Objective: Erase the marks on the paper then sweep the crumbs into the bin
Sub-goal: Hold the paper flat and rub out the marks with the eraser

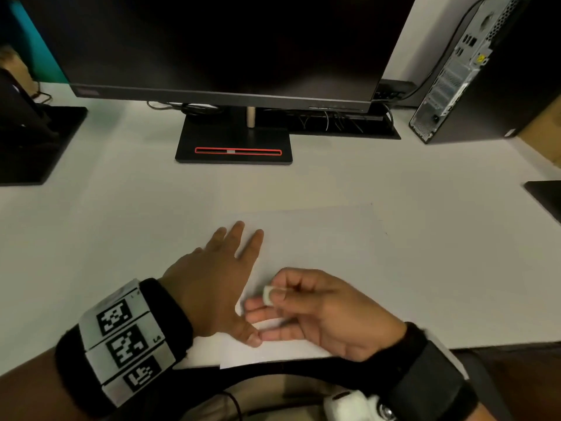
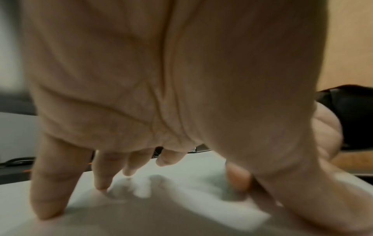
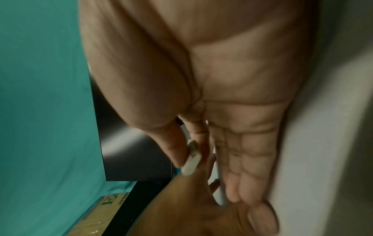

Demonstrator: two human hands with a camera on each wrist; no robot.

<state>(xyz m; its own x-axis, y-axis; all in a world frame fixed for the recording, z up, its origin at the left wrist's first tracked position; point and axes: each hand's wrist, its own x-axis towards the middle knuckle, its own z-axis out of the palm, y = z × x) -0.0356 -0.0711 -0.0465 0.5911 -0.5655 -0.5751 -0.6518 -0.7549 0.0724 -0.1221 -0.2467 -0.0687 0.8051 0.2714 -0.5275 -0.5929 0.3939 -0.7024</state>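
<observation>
Nearest the desk edge, the right hand pinches a small white eraser between thumb and forefinger, just above the paper's near-left corner. Left of the eraser, the left hand presses the paper flat, fingers straight and spread. Beyond the paper stands a dark monitor.

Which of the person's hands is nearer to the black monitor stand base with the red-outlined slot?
Left. The left hand lies flat on the white paper sheet, fingers pointing toward the black monitor stand base; the right hand sits nearer the desk's front edge, pinching a small white eraser.
</observation>
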